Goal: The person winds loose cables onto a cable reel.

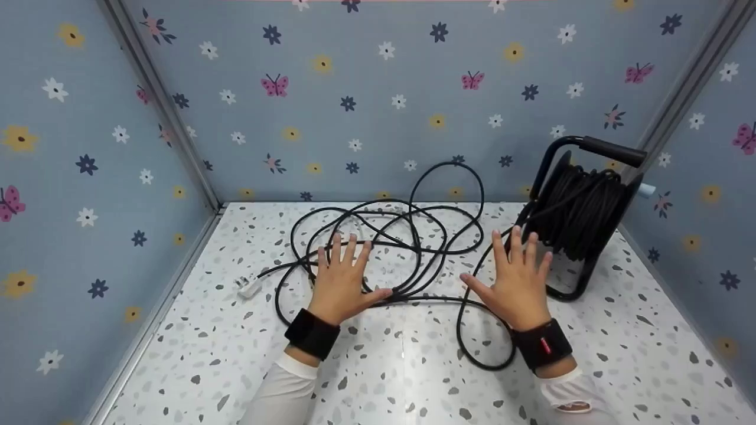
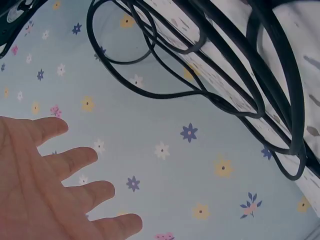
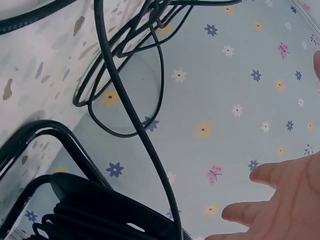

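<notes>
My left hand (image 1: 341,289) hovers with spread, straight fingers above loose coils of a black cable (image 1: 417,254). In the left wrist view, the left palm (image 2: 30,185) faces the camera and holds nothing. My right hand (image 1: 520,289) is also spread and bare, just left of a black cable reel (image 1: 576,218). The reel stands upright with cord wound thickly on it and a carrying handle (image 1: 614,151) on top. From the reel the cable runs left in tangled loops to a white plug (image 1: 248,288). The right wrist view shows the right hand's fingers (image 3: 270,175) apart from the cable.
A speckled white table (image 1: 378,378) bears everything. Flowered blue panels stand behind it (image 1: 378,136) and on both sides, joined by metal corner posts (image 1: 171,118). One cable loop rises against the back panel. A pale blue knob (image 1: 647,190) juts from the reel's right side.
</notes>
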The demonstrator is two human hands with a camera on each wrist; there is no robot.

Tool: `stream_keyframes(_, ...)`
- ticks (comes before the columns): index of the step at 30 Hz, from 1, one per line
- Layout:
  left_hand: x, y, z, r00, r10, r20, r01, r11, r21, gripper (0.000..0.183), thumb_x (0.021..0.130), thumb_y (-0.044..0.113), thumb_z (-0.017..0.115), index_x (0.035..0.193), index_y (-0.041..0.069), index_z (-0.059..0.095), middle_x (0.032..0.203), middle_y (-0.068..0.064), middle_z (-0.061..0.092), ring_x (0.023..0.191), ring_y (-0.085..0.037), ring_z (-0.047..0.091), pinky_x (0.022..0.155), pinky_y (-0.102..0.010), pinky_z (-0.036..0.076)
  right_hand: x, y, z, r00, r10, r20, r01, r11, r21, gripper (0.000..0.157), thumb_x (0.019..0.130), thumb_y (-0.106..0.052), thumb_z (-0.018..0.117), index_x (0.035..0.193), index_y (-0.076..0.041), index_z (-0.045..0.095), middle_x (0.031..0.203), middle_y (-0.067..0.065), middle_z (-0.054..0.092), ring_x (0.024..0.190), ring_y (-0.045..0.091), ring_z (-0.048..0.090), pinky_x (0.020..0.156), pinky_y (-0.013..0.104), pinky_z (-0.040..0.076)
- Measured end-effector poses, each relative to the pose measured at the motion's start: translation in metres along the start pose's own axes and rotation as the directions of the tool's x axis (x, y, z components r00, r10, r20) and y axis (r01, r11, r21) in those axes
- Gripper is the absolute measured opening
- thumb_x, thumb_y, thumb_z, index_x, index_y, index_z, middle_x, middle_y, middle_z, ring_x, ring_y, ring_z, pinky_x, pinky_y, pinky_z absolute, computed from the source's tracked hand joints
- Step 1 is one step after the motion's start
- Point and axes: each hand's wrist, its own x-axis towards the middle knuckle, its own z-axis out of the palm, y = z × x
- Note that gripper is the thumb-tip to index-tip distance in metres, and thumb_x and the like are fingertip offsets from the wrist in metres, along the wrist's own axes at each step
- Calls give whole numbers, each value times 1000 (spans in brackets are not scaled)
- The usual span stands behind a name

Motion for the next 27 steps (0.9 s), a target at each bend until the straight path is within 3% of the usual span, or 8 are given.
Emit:
stream_keyframes(6, 1, 13, 4, 998, 55, 16, -54, 998, -12, 108, 92, 83, 62, 168, 10, 39, 175, -23, 33, 164, -53, 23, 128, -74, 21, 12, 3, -26, 1000, -11, -29, 11, 1000, -3, 110, 96, -77, 64, 175, -14, 18, 179, 29, 7, 165, 59, 0, 124, 83, 0)
stream_keyframes(12, 2, 32, 9, 989, 140, 38, -139, 990, -32, 83, 98, 67, 70, 154, 8, 57, 160, -24, 53, 153, -51, 45, 125, -67, 35, 33, 17, -62, 997, -13, -81, 11, 1000, -27, 111, 97, -76, 62, 176, -15, 13, 179, 31, 7, 164, 60, -1, 124, 83, -1)
stream_keyframes(17, 5, 52, 13, 977, 210, 49, -207, 977, -59, 62, 102, 55, 72, 140, 6, 67, 146, -21, 64, 137, -42, 61, 118, -56, 48, 54, 29, -94, 997, 20, -78, -25, 998, -61, 112, 99, -78, 58, 176, -16, 6, 179, 31, 1, 163, 60, -7, 123, 82, -8)
stream_keyframes(23, 13, 77, 17, 961, 273, 46, -270, 961, -62, 45, 103, 50, 71, 116, 7, 73, 112, -10, 72, 101, -28, 69, 91, -43, 59, 81, 47, -122, 991, 46, -123, -54, 997, -62, 107, 101, -69, 63, 175, -11, 12, 178, 34, 6, 163, 61, -4, 125, 81, -6)
stream_keyframes(27, 21, 91, 24, 946, 315, 75, -304, 943, -132, 36, 104, 45, 72, 98, 10, 70, 86, -2, 68, 74, -19, 63, 67, -35, 55, 102, 61, -136, 988, 83, -130, -90, 995, -53, 101, 104, -65, 62, 174, -7, 16, 177, 36, 5, 163, 61, -6, 125, 81, -7)
